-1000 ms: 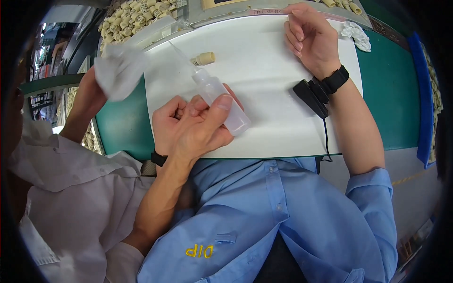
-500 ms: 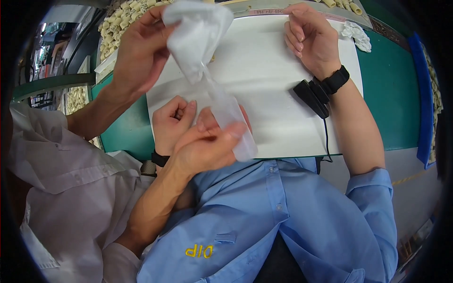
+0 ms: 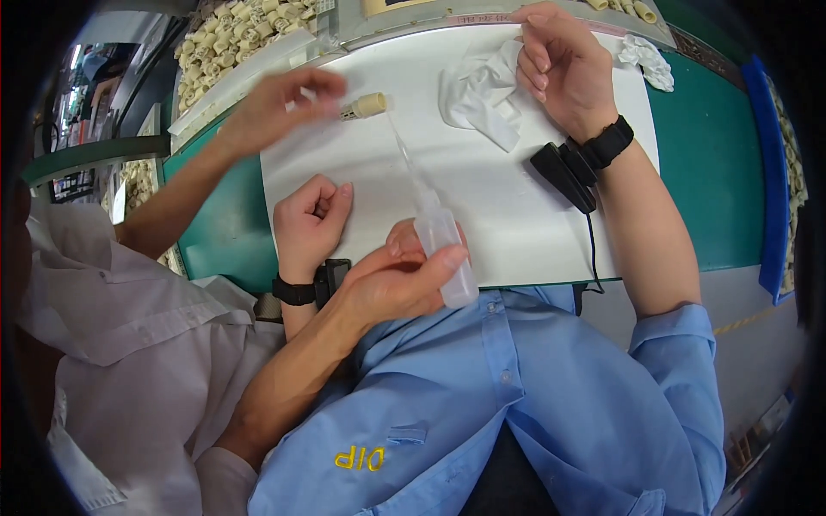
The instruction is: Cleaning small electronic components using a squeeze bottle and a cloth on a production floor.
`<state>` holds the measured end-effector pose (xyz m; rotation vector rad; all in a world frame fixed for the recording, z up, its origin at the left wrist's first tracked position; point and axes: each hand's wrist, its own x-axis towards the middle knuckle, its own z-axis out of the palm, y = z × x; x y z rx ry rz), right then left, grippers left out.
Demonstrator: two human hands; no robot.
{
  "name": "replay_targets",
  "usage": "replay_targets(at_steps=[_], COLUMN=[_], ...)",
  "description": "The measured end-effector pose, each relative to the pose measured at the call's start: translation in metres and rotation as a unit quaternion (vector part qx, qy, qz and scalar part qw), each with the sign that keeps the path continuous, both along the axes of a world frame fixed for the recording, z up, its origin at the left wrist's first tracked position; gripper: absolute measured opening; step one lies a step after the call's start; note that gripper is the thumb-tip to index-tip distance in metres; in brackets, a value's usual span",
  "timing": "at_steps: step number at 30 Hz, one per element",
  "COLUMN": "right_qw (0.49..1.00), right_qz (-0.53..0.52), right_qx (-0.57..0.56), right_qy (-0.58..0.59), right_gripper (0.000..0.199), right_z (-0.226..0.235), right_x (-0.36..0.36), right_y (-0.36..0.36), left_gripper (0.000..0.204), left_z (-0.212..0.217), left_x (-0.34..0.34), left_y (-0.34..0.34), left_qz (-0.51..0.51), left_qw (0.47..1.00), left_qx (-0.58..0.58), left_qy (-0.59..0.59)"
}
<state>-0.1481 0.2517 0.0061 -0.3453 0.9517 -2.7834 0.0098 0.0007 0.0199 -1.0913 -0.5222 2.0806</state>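
Observation:
My left hand point(image 3: 311, 215) rests on the white sheet point(image 3: 551, 245) in a loose fist, with nothing showing in it. My right hand point(image 3: 568, 73) lies at the far right of the sheet, fingers half curled and index finger reaching out, holding nothing; a crumpled white cloth point(image 3: 483, 95) is beside it. From the left, a co-worker's hand point(image 3: 391, 279) holds a translucent squeeze bottle point(image 3: 446, 249) with a long thin nozzle pointing at a cream cylindrical part point(image 3: 370, 105). The co-worker's other hand point(image 3: 288, 103), blurred, is beside that part.
Many cream cylindrical parts point(image 3: 228, 43) are heaped at the far left. A crumpled white tissue point(image 3: 647, 62) sits at the far right on the green table point(image 3: 710, 172). A black clip device point(image 3: 564, 176) with a cable hangs by my right wrist. A blue bin point(image 3: 774, 181) stands at right.
The co-worker has put the white cloth down by my right hand and drawn the emptied hand back left. The cream part now shows, and the bottle moved slightly toward me. My hands barely moved.

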Motion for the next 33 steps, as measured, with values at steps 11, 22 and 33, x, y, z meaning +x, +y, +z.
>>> replay_targets(at_steps=[11,22,33], right_qw=[0.985,0.985,0.984], right_qz=[-0.1,-0.09,-0.09], right_qx=[0.141,0.146,0.15], right_qy=[0.001,-0.007,-0.021], right_gripper=[0.013,0.013,0.013], right_z=[0.011,0.015,0.023], right_x=[0.0,0.0,0.003], right_y=[-0.008,-0.009,-0.011], left_gripper=[0.033,0.037,0.029], left_z=[0.007,0.015,0.008], left_x=[-0.001,-0.007,-0.008], left_y=[-0.006,-0.002,-0.008], left_qz=[0.034,0.06,0.103], left_qw=[0.999,0.986,0.972], left_qx=[0.03,0.117,0.139], left_qy=[-0.024,-0.1,-0.158])
